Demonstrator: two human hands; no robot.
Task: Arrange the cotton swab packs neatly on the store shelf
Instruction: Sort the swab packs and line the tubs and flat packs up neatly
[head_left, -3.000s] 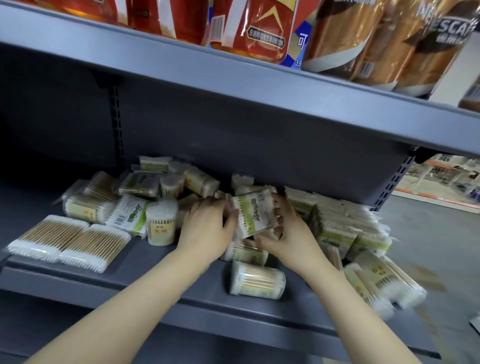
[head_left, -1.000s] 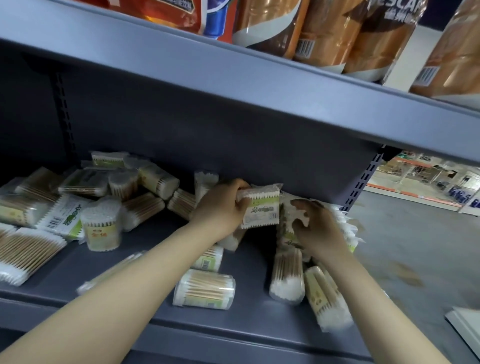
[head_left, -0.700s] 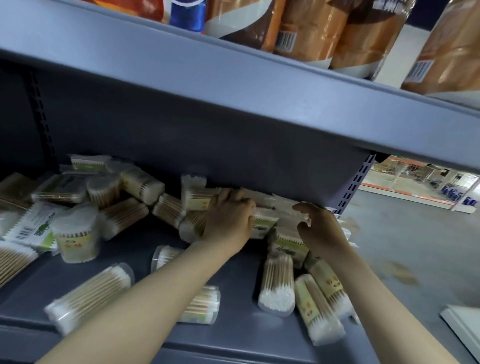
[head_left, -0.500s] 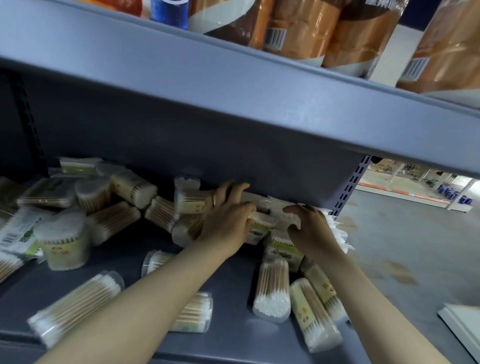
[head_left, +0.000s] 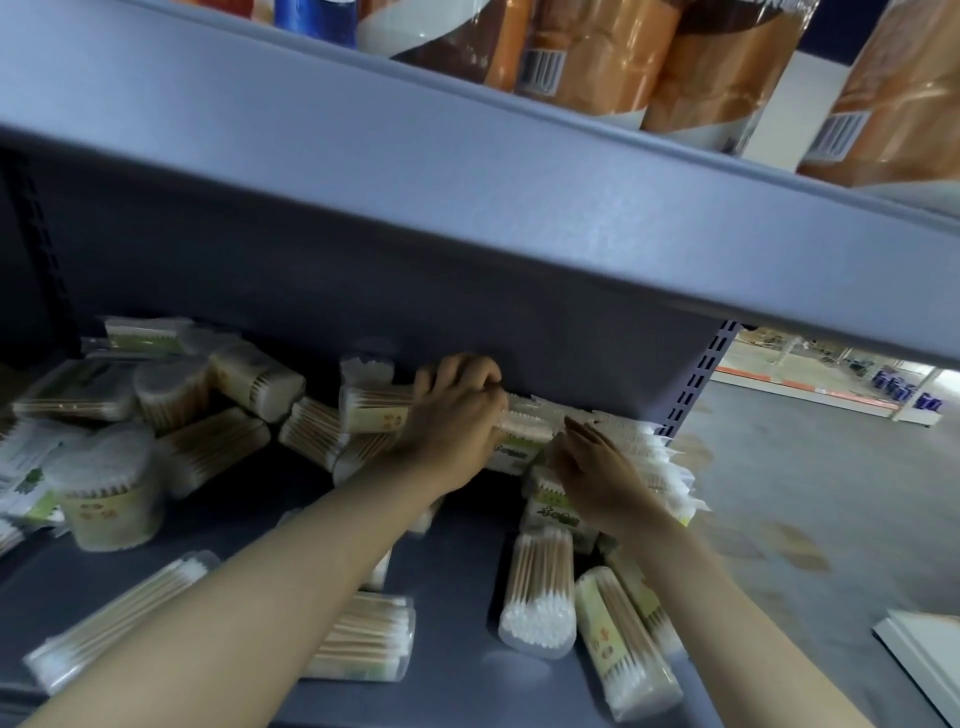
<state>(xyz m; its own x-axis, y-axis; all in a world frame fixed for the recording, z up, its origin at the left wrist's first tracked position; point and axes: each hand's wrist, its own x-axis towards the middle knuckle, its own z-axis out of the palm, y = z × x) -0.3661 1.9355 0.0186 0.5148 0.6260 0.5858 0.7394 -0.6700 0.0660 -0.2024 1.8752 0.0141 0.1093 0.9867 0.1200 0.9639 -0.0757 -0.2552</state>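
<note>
Head view, shelf: a grey store shelf (head_left: 457, 670) is seen from above, with another grey shelf board (head_left: 467, 197) over it.
Head view, left hand: the left hand (head_left: 457, 415) is reached to the back of the shelf. Its fingers are curled over a flat swab pack (head_left: 524, 421), which is gripped at the top of the stack.
Head view, right hand: the right hand (head_left: 597, 478) is laid on the stack of flat packs (head_left: 660, 467) at the right end of the shelf. Its fingers are nearly straight and pressed on the packs.
Head view, other packs: a round tub of swabs (head_left: 111, 499) is stood upright on the left. Two clear packs (head_left: 540, 597) (head_left: 626, 649) are lain near the front, below the right hand. More packs are piled loosely at the back left.
Head view, top shelf: orange and brown bags (head_left: 649, 57) are stood there.
</note>
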